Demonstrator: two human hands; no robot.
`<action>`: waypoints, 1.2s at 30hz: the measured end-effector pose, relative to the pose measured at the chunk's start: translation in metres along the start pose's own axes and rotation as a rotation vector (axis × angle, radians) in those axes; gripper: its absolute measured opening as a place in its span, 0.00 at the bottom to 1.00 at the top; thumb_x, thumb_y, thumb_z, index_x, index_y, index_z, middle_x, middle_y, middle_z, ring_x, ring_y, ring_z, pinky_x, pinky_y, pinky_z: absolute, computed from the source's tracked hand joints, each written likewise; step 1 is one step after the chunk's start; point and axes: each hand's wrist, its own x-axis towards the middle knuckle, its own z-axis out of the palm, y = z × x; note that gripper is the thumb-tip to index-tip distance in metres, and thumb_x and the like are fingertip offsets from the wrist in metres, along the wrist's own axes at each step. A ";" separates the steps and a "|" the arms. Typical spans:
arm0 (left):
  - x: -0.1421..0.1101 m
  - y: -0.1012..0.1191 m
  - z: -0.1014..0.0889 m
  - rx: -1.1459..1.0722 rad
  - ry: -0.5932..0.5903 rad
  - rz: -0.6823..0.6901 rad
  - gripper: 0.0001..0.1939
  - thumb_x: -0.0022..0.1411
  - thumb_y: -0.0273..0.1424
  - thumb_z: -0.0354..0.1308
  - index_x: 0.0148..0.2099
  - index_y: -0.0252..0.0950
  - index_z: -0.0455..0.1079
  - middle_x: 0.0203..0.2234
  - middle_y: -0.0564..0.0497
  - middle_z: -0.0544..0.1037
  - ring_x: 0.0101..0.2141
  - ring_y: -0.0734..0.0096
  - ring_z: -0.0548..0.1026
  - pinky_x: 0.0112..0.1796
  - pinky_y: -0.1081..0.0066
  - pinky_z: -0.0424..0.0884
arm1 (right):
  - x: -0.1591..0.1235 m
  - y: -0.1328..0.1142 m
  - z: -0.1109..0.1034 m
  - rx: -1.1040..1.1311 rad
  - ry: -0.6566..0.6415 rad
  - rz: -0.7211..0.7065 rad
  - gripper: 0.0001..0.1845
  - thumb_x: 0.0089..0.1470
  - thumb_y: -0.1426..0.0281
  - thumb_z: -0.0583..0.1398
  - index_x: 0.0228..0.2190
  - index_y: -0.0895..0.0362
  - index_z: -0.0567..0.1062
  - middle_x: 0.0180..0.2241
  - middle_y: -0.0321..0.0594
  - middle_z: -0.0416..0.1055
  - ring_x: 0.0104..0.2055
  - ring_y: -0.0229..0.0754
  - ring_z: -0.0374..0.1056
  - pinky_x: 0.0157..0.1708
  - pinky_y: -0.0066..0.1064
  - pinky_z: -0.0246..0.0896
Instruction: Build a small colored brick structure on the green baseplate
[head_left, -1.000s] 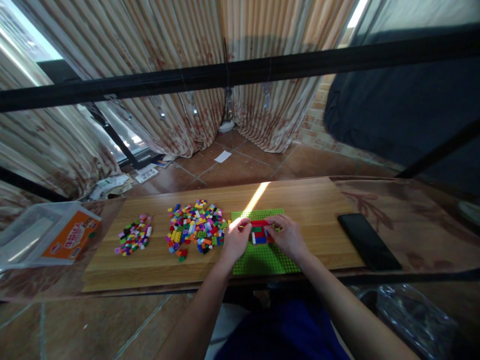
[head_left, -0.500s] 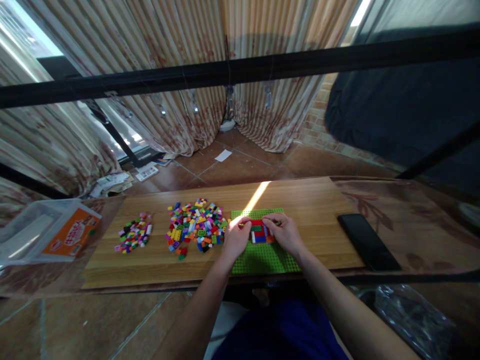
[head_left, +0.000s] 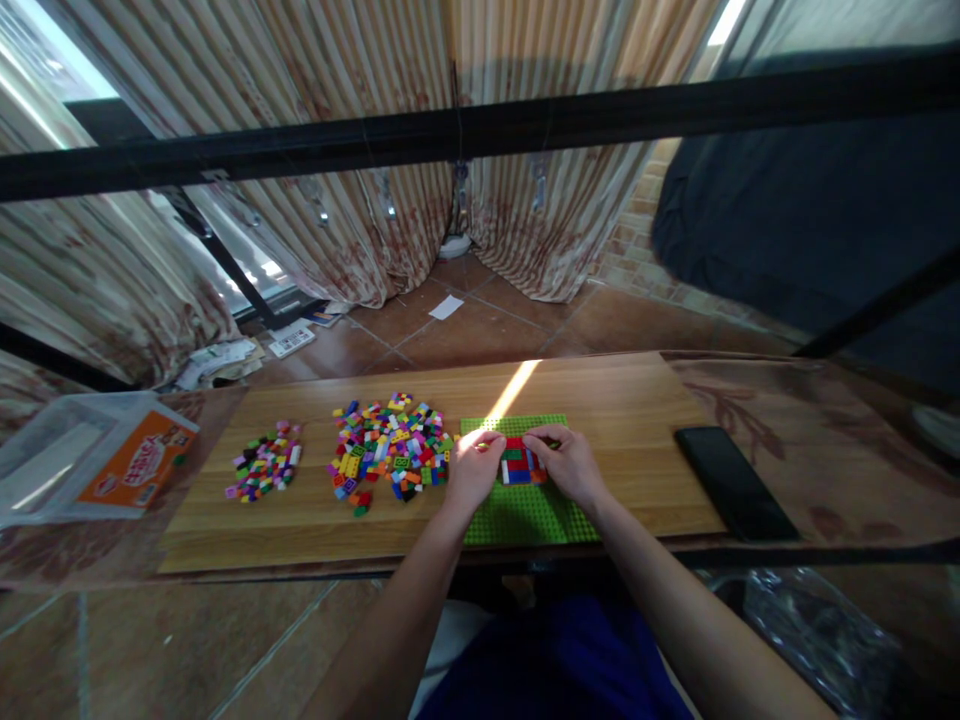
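Observation:
A green studded baseplate (head_left: 525, 520) lies on the wooden board in front of me. On it sits a small build of toy bricks (head_left: 517, 471) in blue, green, white, red and orange. A red brick (head_left: 514, 442) runs along the far side of the build. My left hand (head_left: 474, 473) is closed, thumb and fingers pinched at the red brick's left end. At its right end my right hand (head_left: 568, 465) is closed too, fingertips bent down on it. My fingers hide both ends of the brick.
Left of the baseplate a large pile of mixed bricks (head_left: 394, 447) lies on the wooden board (head_left: 622, 400), with a smaller pile (head_left: 266, 462) farther left. A clear plastic box (head_left: 60, 450) with an orange label stands at the far left. A black phone (head_left: 735, 483) lies right.
My right hand's fingertips have shifted slightly left along the red brick. My left hand keeps its pinch. The view has tilted very slightly.

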 end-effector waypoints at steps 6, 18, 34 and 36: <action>0.000 0.004 0.002 -0.012 0.039 -0.008 0.09 0.55 0.31 0.56 0.28 0.36 0.76 0.20 0.54 0.76 0.28 0.72 0.75 0.33 0.74 0.70 | 0.002 0.004 0.001 0.043 -0.008 0.026 0.14 0.47 0.59 0.62 0.28 0.57 0.80 0.28 0.41 0.77 0.30 0.42 0.70 0.31 0.31 0.65; -0.007 0.006 0.004 0.028 0.109 0.013 0.07 0.55 0.30 0.58 0.32 0.37 0.77 0.30 0.52 0.80 0.34 0.70 0.76 0.40 0.71 0.71 | 0.003 0.006 -0.006 0.105 -0.097 -0.048 0.21 0.45 0.53 0.62 0.30 0.59 0.80 0.29 0.42 0.78 0.30 0.44 0.72 0.32 0.33 0.67; -0.074 -0.066 -0.123 0.039 0.463 0.022 0.12 0.58 0.27 0.55 0.45 0.34 0.74 0.35 0.47 0.78 0.33 0.71 0.75 0.38 0.70 0.71 | -0.019 -0.104 0.090 -0.432 -0.299 -0.731 0.12 0.59 0.69 0.55 0.37 0.54 0.79 0.39 0.43 0.75 0.43 0.44 0.68 0.47 0.35 0.61; -0.079 -0.072 -0.132 0.050 0.470 0.032 0.12 0.59 0.27 0.54 0.45 0.35 0.74 0.36 0.47 0.78 0.35 0.70 0.75 0.40 0.69 0.71 | -0.012 -0.112 0.117 -0.554 -0.383 -0.724 0.12 0.59 0.69 0.55 0.38 0.54 0.78 0.40 0.43 0.75 0.45 0.44 0.67 0.48 0.32 0.59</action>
